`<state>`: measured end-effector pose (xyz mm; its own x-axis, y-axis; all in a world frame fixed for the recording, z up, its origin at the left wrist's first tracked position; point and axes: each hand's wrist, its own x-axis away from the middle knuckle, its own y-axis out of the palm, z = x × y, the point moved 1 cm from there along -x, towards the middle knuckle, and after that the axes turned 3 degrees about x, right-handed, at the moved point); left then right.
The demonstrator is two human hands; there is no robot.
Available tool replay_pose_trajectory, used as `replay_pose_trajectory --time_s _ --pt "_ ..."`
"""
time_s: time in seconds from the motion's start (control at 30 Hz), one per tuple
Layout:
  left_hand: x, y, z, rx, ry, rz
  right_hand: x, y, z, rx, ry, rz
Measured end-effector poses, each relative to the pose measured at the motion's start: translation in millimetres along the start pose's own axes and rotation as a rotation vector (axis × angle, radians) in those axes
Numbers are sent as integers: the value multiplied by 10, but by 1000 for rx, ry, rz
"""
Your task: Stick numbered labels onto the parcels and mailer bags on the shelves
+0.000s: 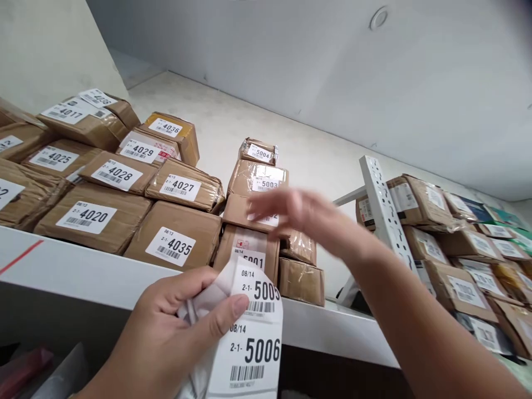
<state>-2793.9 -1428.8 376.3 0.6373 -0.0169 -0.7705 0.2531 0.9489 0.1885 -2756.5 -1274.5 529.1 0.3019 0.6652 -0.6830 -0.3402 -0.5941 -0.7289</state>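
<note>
My left hand (174,327) is closed on a strip of white barcode labels (253,343), numbered 5005 and 5006, held below the shelf edge. My right hand (291,213) reaches out over a stack of small brown parcels (253,221) on the white shelf (83,271). Its fingers are stretched out and blurred, lying against the parcel under the one labelled 5003 (266,180). The parcel labelled 5004 (257,151) tops the stack. Nothing shows in the right hand.
Several taped brown parcels with numbered labels, such as 4020 (85,217), 4035 (174,244) and 4027 (183,185), fill the shelf's left. A white perforated upright (382,205) divides off another shelf of parcels (457,244) at the right. The wall and ceiling are close behind.
</note>
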Motion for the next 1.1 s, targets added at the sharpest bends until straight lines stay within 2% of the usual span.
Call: replay_pose_trajectory --time_s 0.03,0.07,0.13,0.23,0.4,0.47,0.57,0.63,0.7,0.8,0.9,0.97,1.1 --pt "4 39 -43 1 17 -42 258 129 -13 -87 47 -118" --pt "7 89 -88 -12 46 -84 495 224 2 -119 91 -77" --pt "14 219 -177 -77 108 -153 886 329 92 -169 173 82" --pt "51 481 -281 -218 132 -218 1275 306 268 -250 278 297" --pt "238 1038 -367 -280 44 -85 1734 98 465 -310 349 388" --pt "343 1277 -412 -284 47 -66 1912 41 529 -384 334 410" --pt "499 1570 -486 -287 50 67 2112 -17 593 -357 241 461" --pt "600 1700 -498 -272 46 140 2165 -44 592 -285 149 480" --pt "702 1776 -460 -259 16 150 2146 -62 558 -246 80 470" --pt "858 1799 -345 -281 -90 153 2000 -70 501 -260 30 486" --pt "989 1725 -243 -385 -136 178 1746 -27 504 -271 27 576" --pt "1041 1630 -211 -464 -131 143 1553 48 542 -220 36 596" --pt "1036 1364 -214 -529 -130 59 1273 230 627 132 93 532"
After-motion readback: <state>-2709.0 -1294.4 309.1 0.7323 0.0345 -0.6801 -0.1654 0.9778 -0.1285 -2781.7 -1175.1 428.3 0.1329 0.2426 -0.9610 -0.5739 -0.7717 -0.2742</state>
